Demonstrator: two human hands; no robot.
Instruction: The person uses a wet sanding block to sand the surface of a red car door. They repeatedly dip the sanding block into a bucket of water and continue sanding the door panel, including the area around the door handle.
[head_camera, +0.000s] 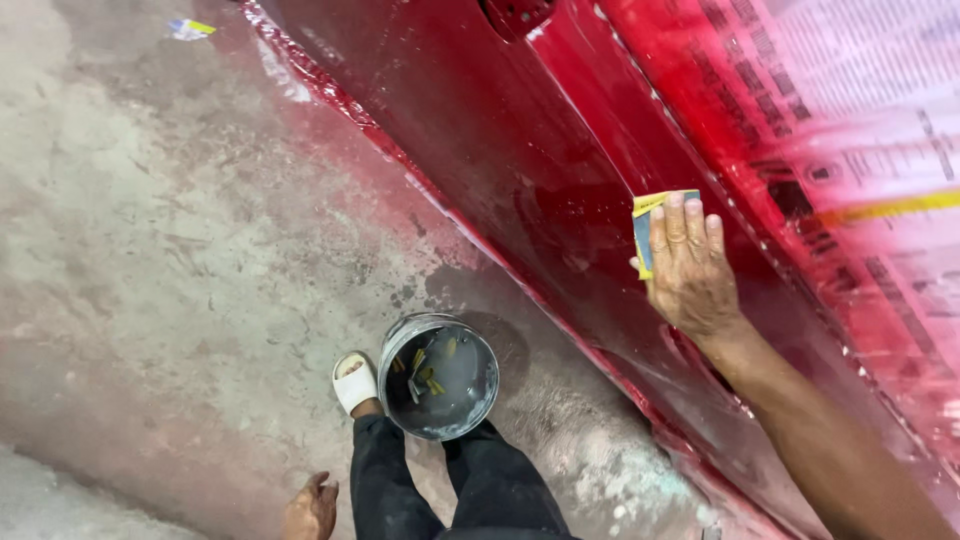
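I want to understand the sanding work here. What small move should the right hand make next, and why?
Probably slide the sanding pad a little further along the red car panel. The right hand presses the pad flat on the wet, shiny panel. The left hand hangs free, apart from the bucket on the floor, so no rinse seems under way.

Your right hand (688, 268) lies flat on a sanding pad (645, 232) pressed against the car panel (520, 190). A bucket (438, 377) stands on the floor (180, 260) below the panel, just beside your sandalled foot (354, 382). Your left hand (310, 510) hangs further left.
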